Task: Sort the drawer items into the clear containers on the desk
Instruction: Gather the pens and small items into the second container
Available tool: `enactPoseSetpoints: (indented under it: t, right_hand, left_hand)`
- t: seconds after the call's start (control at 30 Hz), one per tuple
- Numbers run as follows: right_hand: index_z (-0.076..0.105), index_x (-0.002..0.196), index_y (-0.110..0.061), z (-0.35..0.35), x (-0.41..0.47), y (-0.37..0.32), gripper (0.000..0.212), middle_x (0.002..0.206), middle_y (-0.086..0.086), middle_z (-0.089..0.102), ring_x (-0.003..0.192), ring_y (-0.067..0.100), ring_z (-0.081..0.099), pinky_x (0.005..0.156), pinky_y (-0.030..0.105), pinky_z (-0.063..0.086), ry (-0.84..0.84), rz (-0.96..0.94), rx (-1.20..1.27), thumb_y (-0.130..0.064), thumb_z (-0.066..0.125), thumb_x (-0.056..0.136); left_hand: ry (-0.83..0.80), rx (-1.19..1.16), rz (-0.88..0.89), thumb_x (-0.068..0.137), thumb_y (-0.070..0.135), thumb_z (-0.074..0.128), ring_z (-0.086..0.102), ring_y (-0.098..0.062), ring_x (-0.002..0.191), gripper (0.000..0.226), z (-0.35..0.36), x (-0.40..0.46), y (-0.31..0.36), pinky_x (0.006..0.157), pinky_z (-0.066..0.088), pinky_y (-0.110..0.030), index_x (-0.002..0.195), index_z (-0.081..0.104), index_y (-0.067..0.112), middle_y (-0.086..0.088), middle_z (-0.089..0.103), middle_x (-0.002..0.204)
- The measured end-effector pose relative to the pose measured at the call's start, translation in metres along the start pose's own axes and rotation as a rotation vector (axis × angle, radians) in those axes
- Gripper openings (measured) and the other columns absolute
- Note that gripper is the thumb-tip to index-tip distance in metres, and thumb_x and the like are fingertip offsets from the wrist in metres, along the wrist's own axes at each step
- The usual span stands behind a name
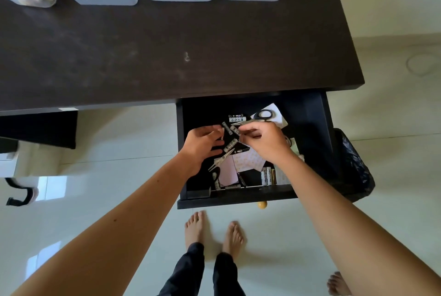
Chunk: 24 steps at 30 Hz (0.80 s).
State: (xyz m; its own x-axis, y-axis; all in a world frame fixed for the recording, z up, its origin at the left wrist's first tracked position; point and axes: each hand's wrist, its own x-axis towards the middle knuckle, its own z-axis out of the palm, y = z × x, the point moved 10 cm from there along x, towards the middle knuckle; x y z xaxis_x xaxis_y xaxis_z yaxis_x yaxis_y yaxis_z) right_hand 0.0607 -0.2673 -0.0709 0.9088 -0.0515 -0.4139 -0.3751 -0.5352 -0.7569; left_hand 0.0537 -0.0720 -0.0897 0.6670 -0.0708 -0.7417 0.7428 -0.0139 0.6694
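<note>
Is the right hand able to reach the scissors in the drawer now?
Probably yes: the right hand is inside the open drawer, just beside the scissors, which lie uncovered on white paper.

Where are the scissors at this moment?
In the head view, the scissors lie at the drawer's back, on white paper, just beyond the right hand.

We read this as home: bare feet (pixel 213 231) on glossy tiled floor (pixel 274 248), dark desk (pixel 167 57) with open junk drawer (pixel 307 114), black bin bag (pixel 353 164) beside it
</note>
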Motion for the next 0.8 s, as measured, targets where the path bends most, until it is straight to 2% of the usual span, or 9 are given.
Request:
enactPoseSetpoints:
  t: [0.07,0.17,0.23,0.3,0.43,0.5,0.57,0.7,0.8]
  right_hand:
    - [0.08,0.117,-0.02,0.0,0.002,0.0,0.028,0.099,-0.009,0.075,0.089,0.003,0.07,0.068,0.0,0.046,0.061,-0.025,-0.069,-0.017,0.084,0.089]
    - [0.082,0.112,-0.014,0.002,0.004,-0.005,0.026,0.091,-0.008,0.073,0.077,-0.006,0.064,0.069,0.0,0.047,0.098,-0.084,-0.13,-0.012,0.086,0.086]
    - [0.083,0.109,-0.014,0.002,0.004,-0.009,0.025,0.086,-0.007,0.073,0.072,-0.001,0.064,0.074,0.014,0.055,0.114,-0.117,-0.173,-0.013,0.088,0.084]
    - [0.084,0.109,-0.016,0.003,0.005,-0.011,0.025,0.083,-0.005,0.074,0.073,0.01,0.066,0.075,0.028,0.057,0.107,-0.129,-0.223,-0.016,0.088,0.084]
    - [0.083,0.113,-0.017,0.008,0.01,-0.004,0.03,0.087,-0.004,0.073,0.079,0.013,0.065,0.076,0.026,0.052,0.06,-0.095,-0.244,-0.017,0.088,0.084]
    - [0.082,0.115,-0.017,0.01,0.013,-0.002,0.03,0.095,-0.002,0.077,0.077,0.008,0.063,0.076,0.023,0.053,0.036,-0.084,-0.251,-0.016,0.087,0.085]
    - [0.081,0.119,-0.016,0.012,0.015,-0.004,0.031,0.097,-0.006,0.073,0.074,0.001,0.058,0.072,0.015,0.048,0.012,-0.093,-0.263,-0.014,0.084,0.088]
    - [0.078,0.124,-0.017,0.018,0.013,-0.01,0.028,0.105,-0.004,0.062,0.088,0.012,0.058,0.078,0.023,0.043,-0.056,-0.136,-0.345,-0.016,0.076,0.096]
    - [0.078,0.121,-0.018,0.017,0.009,-0.011,0.024,0.109,-0.002,0.061,0.092,0.012,0.06,0.08,0.026,0.048,-0.068,-0.146,-0.338,-0.014,0.072,0.098]
  left_hand:
    - [0.036,0.006,0.006,0.101,0.013,0.065,0.07,-0.029,0.111,0.025,-0.002,0.003,-0.001,0.094,0.06,-0.045,0.125,0.066,0.009,-0.013,0.07,0.121]
    - [0.044,-0.003,0.005,0.102,0.014,0.062,0.07,-0.029,0.11,0.018,-0.002,0.006,-0.002,0.094,0.06,-0.044,0.119,0.067,0.012,-0.013,0.071,0.12]
    - [0.035,-0.023,0.001,0.104,0.018,0.059,0.071,-0.029,0.109,0.012,0.0,0.005,-0.003,0.095,0.06,-0.044,0.113,0.067,0.015,-0.013,0.071,0.12]
    - [0.034,-0.03,-0.004,0.106,0.023,0.057,0.072,-0.027,0.108,0.021,0.0,0.006,-0.005,0.095,0.06,-0.045,0.121,0.066,0.012,-0.012,0.071,0.12]
    - [0.027,-0.028,-0.014,0.107,0.028,0.053,0.073,-0.024,0.105,0.031,0.002,0.006,-0.01,0.092,0.061,-0.042,0.129,0.064,0.008,-0.01,0.073,0.119]
    - [0.03,-0.036,-0.018,0.108,0.028,0.053,0.073,-0.024,0.105,0.032,0.002,0.007,-0.011,0.091,0.061,-0.041,0.129,0.064,0.007,-0.009,0.073,0.118]
    - [0.032,-0.037,-0.021,0.107,0.028,0.053,0.073,-0.024,0.106,0.032,0.002,0.007,-0.011,0.091,0.061,-0.041,0.129,0.064,0.007,-0.009,0.074,0.117]
    - [0.03,-0.042,-0.021,0.108,0.029,0.052,0.073,-0.024,0.105,0.032,0.002,0.007,-0.011,0.093,0.06,-0.042,0.129,0.064,0.008,-0.009,0.074,0.117]
    - [0.027,-0.054,-0.024,0.108,0.027,0.052,0.073,-0.023,0.104,0.03,0.002,0.007,-0.012,0.092,0.06,-0.041,0.129,0.062,0.008,-0.01,0.073,0.116]
